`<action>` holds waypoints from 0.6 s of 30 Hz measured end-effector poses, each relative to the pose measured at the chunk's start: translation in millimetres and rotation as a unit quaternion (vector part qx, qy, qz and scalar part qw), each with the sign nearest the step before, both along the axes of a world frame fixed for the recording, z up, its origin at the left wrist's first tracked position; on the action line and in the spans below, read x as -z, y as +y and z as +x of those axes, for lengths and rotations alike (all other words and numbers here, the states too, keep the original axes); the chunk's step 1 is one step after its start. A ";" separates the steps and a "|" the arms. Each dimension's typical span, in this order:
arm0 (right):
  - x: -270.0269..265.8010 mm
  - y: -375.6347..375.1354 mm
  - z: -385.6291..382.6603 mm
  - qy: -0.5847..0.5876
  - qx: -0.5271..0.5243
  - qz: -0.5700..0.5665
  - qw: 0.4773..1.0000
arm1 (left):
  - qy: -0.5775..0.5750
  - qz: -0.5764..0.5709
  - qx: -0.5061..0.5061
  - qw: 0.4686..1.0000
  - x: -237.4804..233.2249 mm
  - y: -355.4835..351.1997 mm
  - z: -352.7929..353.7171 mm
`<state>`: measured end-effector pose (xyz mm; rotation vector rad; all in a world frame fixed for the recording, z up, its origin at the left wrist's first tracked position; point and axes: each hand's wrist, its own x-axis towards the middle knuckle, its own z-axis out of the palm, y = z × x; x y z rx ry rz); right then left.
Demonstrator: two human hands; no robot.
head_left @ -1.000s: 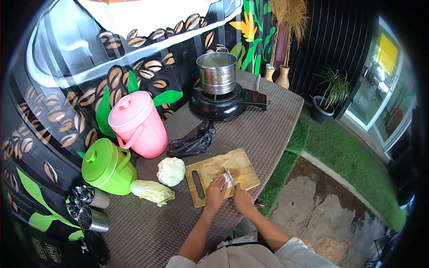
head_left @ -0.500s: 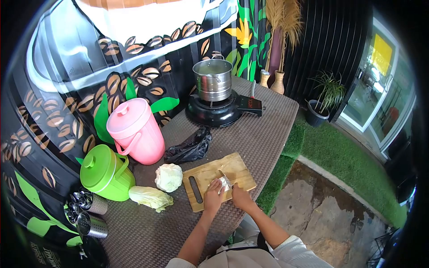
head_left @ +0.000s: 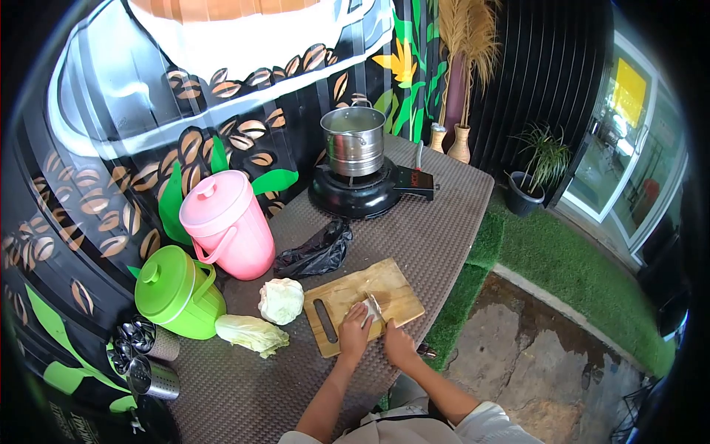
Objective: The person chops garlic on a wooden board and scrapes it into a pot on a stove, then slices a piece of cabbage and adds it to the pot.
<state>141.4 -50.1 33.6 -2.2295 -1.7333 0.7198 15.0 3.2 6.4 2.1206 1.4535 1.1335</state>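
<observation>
A wooden cutting board [head_left: 344,291] with a slot handle lies near the table's front edge. My left hand [head_left: 354,331] is over the board, its fingers closed on a small white piece [head_left: 366,314] whose kind I cannot make out. My right hand [head_left: 399,345], at the board's near right edge, is wrapped round the handle of a knife [head_left: 376,305]. The blade reaches over the board, right beside the white piece and my left fingertips. Left of the board sit a round pale cabbage [head_left: 282,301] and an elongated napa cabbage [head_left: 253,333].
A crumpled black plastic bag [head_left: 318,251] lies behind the board. Farther back, a steel pot [head_left: 353,144] stands on a black portable stove [head_left: 351,194]. At left are a pink lidded container [head_left: 233,229], a green one [head_left: 174,296] and metal cups [head_left: 155,377] holding utensils.
The view has shifted slightly. The knife blade has turned a little beside the white piece, and my right hand sits slightly lower. Both hands stay at the board.
</observation>
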 end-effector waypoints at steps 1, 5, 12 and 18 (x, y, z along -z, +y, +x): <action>-1.4 3.5 4.4 -0.008 -0.023 -0.008 1.000 | -0.001 -0.004 -0.002 1.000 -0.2 -0.3 1.1; -26.9 13.3 16.0 -0.029 -0.097 -0.042 0.994 | -0.001 -0.011 -0.008 1.000 1.1 -0.7 1.9; 0.8 -6.8 -4.3 -0.027 -0.051 0.035 0.998 | 0.005 -0.005 -0.008 1.000 -2.0 0.3 1.1; -4.3 2.7 -5.5 0.027 -0.004 -0.001 1.000 | -0.001 -0.011 -0.012 1.000 3.2 0.7 1.0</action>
